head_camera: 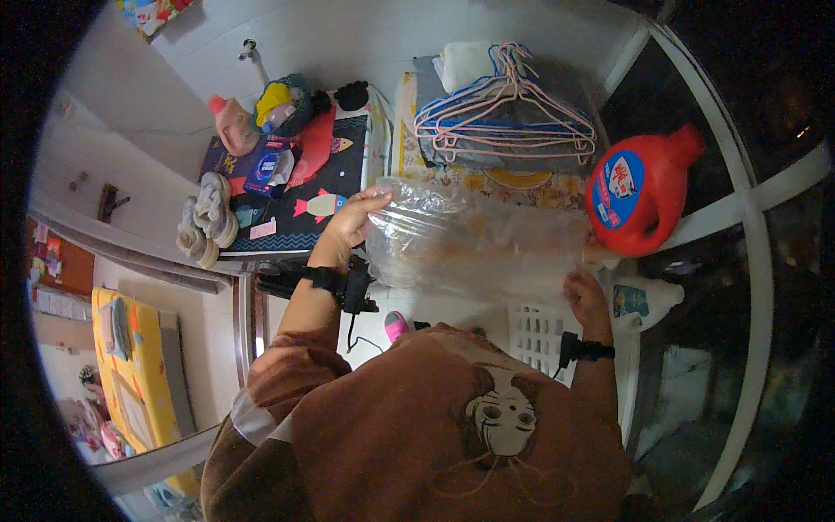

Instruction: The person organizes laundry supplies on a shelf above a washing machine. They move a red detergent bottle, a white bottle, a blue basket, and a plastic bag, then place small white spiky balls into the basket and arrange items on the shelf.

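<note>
A clear, crinkled plastic bag (470, 241) is stretched between my two hands in front of my chest. My left hand (359, 215) grips its upper left end, with the thumb over the plastic. My right hand (582, 295) has its fingers curled at the lower right corner of the bag. Beyond the bag, several pink and blue hangers (515, 124) lie stacked on a surface with a flowered yellow cover (408, 130). A large red detergent jug (639, 189) leans by the window, above my right hand.
On the fish-patterned mat (306, 225) at left are sneakers (210, 212), a blue box (269, 168), a pink bottle (235, 125) and a net bag (293, 104). A white bottle (646, 301) and a white plastic basket (535, 336) are near my right arm. A tap (248, 49) juts from the wall.
</note>
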### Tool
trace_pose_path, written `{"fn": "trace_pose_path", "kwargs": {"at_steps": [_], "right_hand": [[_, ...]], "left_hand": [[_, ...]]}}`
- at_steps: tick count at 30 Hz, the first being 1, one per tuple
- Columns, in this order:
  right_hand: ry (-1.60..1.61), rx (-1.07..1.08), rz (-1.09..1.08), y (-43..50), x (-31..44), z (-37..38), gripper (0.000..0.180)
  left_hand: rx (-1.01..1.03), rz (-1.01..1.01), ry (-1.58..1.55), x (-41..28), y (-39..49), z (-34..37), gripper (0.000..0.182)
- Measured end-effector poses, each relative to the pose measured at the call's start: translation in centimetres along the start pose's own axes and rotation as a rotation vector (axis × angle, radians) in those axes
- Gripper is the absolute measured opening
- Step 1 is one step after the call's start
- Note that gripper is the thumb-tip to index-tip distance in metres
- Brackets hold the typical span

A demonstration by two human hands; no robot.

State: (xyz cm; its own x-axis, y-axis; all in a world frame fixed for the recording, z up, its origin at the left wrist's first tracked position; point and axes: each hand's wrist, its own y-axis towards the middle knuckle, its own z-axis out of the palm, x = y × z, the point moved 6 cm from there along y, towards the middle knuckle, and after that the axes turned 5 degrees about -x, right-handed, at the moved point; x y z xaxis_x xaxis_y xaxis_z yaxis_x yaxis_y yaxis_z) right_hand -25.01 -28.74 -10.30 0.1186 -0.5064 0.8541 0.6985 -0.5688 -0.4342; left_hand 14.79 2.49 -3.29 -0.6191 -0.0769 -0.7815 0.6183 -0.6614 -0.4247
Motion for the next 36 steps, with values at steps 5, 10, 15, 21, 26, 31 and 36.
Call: {"fn": "trace_pose_path", "kwargs": {"at_steps": [5,10,15,21,26,31,36], "right_hand": [[0.053,-0.135,0.022,-0.2,0.5,-0.1,0.014],[-0.067,0.117,-0.042,0.9,3.2,1.6,0.016],[0.018,0.134,-0.111,0.1,7.5,1.3,0.013],[0.001,0.152,-0.127,0.2,10.4,1.3,0.019],[0.180,0.269,-0.076,1.4,11.8,2.2,0.020],[0.064,0.151,0.001,2.5,10.1,2.0,0.014],[-0.047,0.113,0.059,4.8,6.8,0.3,0.023]], "left_hand": [[-0.147,-0.013,0.095,-0.3,-2.9,1.0,0.026],[-0.198,0.133,-0.065,-0.9,-4.7,2.2,0.027],[-0.190,0.332,-0.041,-2.0,-7.0,1.1,0.018],[-0.234,0.348,-0.288,-2.0,-10.0,1.2,0.031],[-0.025,-0.053,0.438,2.0,-12.0,3.2,0.050],[-0.226,0.022,0.285,5.7,-11.7,2.1,0.045],[-0.496,0.065,0.262,8.5,-10.0,-0.8,0.025]]}}
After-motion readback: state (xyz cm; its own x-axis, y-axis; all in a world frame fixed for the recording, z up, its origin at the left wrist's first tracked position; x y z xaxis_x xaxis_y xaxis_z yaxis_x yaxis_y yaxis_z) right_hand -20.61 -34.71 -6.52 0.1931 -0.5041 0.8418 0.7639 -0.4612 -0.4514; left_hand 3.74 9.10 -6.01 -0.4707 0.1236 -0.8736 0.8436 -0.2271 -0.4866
